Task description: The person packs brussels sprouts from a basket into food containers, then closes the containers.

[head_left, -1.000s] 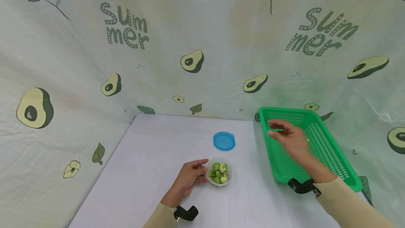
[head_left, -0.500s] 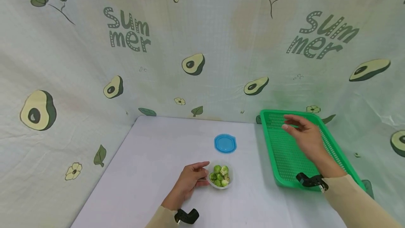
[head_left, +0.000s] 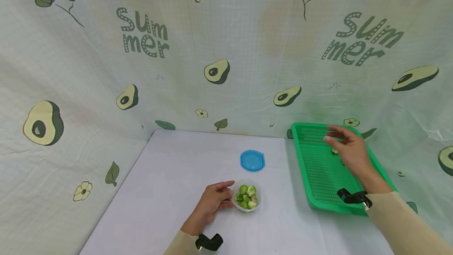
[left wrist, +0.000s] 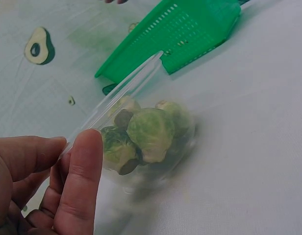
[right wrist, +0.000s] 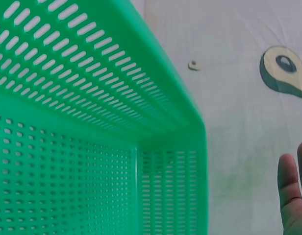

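A small clear plastic bowl [head_left: 260, 202] stands on the white table, holding several Brussels sprouts [head_left: 245, 197]. At its left rim is my left hand [head_left: 213, 201]. The left wrist view shows thumb and fingers [left wrist: 82, 178] pinching the rim, with the sprouts visible through the clear wall. My right hand [head_left: 350, 150] hovers over the green plastic basket [head_left: 303, 168], fingers relaxed and apart, holding nothing. A small pale-green piece, like a sprout [head_left: 334, 151], shows in the basket beside that hand; the forearm hides part of the basket floor.
A blue lid [head_left: 252, 160] lies flat on the table behind the bowl. The basket takes up the table's right side, against the hanging avocado-print cloth [head_left: 247, 50] that encloses the back and sides.
My right hand has moved right and slightly back over the basket, bringing the pale-green piece into sight on its left. The left hand stays at the bowl. The head view has shifted slightly.
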`<state>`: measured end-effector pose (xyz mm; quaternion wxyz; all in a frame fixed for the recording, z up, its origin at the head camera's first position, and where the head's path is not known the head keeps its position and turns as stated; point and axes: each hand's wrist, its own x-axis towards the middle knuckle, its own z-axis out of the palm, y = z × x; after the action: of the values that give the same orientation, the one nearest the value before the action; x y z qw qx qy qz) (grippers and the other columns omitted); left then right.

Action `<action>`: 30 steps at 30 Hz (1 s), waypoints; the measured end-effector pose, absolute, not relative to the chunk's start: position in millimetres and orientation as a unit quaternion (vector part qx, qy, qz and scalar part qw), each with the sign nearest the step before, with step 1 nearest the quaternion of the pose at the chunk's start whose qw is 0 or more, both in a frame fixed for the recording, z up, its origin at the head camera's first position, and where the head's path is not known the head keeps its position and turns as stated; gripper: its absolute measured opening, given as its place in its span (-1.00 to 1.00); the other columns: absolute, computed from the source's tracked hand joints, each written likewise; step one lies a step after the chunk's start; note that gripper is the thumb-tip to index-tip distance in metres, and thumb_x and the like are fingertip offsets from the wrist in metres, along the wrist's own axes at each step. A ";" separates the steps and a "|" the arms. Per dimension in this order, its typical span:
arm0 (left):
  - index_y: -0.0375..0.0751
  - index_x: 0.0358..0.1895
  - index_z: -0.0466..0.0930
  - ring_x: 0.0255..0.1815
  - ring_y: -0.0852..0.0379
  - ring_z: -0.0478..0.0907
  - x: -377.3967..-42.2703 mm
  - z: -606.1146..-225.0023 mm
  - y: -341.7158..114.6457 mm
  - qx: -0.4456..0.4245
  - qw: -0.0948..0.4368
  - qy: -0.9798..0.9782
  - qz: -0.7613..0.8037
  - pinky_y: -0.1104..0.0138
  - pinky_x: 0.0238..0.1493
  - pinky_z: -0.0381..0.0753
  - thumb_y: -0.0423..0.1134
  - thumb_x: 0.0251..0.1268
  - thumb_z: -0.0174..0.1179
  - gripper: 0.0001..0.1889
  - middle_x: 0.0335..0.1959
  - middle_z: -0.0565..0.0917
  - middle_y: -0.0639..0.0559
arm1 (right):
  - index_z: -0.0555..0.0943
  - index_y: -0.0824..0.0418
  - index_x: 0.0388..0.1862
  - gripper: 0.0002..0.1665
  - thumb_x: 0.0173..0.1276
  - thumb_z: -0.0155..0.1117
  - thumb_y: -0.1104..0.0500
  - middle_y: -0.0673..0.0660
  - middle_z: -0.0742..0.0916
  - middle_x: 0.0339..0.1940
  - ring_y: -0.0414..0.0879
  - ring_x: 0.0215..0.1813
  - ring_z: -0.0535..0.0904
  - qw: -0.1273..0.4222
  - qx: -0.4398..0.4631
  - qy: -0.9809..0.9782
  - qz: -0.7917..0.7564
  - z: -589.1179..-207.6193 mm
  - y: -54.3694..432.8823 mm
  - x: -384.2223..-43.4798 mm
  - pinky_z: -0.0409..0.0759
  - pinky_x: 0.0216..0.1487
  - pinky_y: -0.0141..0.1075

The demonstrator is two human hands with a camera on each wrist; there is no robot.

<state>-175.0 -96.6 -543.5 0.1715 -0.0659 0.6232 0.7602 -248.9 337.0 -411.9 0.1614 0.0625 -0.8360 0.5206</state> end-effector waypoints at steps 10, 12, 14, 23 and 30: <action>-0.36 0.41 0.55 -0.27 0.17 0.60 -174.6 -541.7 -96.2 -0.067 0.173 0.625 0.759 0.29 -0.21 0.85 -0.46 0.41 0.30 -0.49 -0.22 0.54 -0.01 | 0.56 0.15 0.49 -0.41 0.54 0.38 0.08 -0.53 0.64 0.09 -0.64 0.06 0.54 0.174 0.051 -0.845 0.504 -420.9 354.6 -262.6 0.48 -0.06 -0.75; -0.37 0.42 0.54 -0.27 0.18 0.61 -174.0 -540.9 -96.1 -0.064 0.175 0.623 0.760 0.31 -0.22 0.84 -0.45 0.43 0.29 -0.49 -0.22 0.55 0.00 | 0.53 0.14 0.52 -0.37 0.54 0.38 0.04 -0.51 0.63 0.13 -0.65 0.06 0.53 0.163 0.043 -0.848 0.502 -424.3 359.9 -265.5 0.49 -0.06 -0.75; -0.37 0.43 0.53 -0.27 0.18 0.61 -173.2 -539.9 -96.0 -0.063 0.176 0.622 0.761 0.32 -0.22 0.84 -0.45 0.44 0.29 -0.49 -0.22 0.56 0.00 | 0.49 0.12 0.55 -0.33 0.55 0.36 -0.02 -0.49 0.61 0.19 -0.67 0.07 0.51 0.154 0.035 -0.856 0.492 -427.4 364.7 -268.2 0.49 -0.07 -0.74; -0.37 0.43 0.53 -0.27 0.18 0.61 -173.2 -539.5 -96.2 -0.060 0.176 0.623 0.760 0.31 -0.22 0.84 -0.44 0.45 0.29 -0.49 -0.21 0.58 0.00 | 0.39 0.05 0.64 -0.27 0.61 0.22 -0.17 -0.07 0.62 0.44 -0.70 0.05 0.39 0.123 0.006 -0.891 0.437 -441.7 379.8 -281.3 0.52 -0.02 -0.49; -0.37 0.43 0.53 -0.28 0.18 0.62 -174.5 -542.2 -96.3 -0.061 0.174 0.619 0.764 0.31 -0.24 0.84 -0.44 0.44 0.30 -0.49 -0.22 0.58 0.01 | 0.33 0.11 0.67 -0.26 0.66 0.16 -0.14 0.29 0.45 0.60 -0.73 0.02 0.33 0.109 0.003 -0.897 0.427 -454.8 392.7 -290.4 0.53 -0.08 -0.59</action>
<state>-174.5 -96.3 -542.2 0.1741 -0.0614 0.6186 0.7637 -290.4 392.7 -454.8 0.1094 0.0032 -0.8974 0.4275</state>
